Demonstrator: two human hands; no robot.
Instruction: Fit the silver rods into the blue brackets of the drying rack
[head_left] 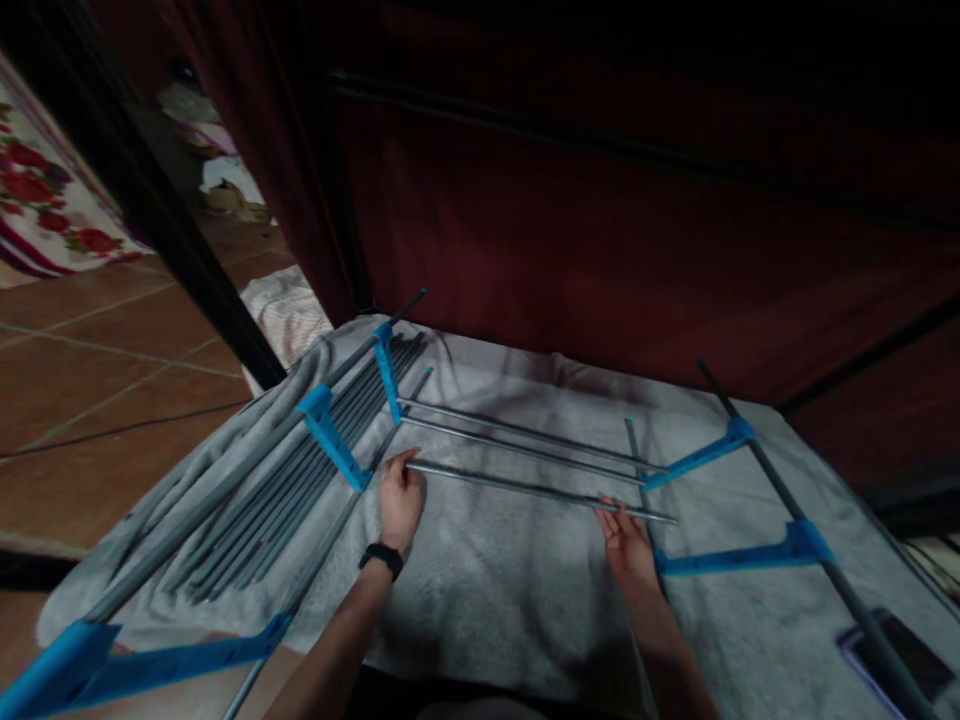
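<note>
Your left hand [401, 505] and right hand [628, 545]: fingers gripping one grey metal rod [510, 485]; far side, two matching crossbars [525, 451]; five blue plastic brackets [735, 559].

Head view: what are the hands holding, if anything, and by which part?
A grey rod: left hand at its left end, right hand a little short of its right end.

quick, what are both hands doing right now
Left hand: closed, holding the left end of a thin, straight grey metal rod.
Right hand: closed, holding that same rod near its right end.
</note>
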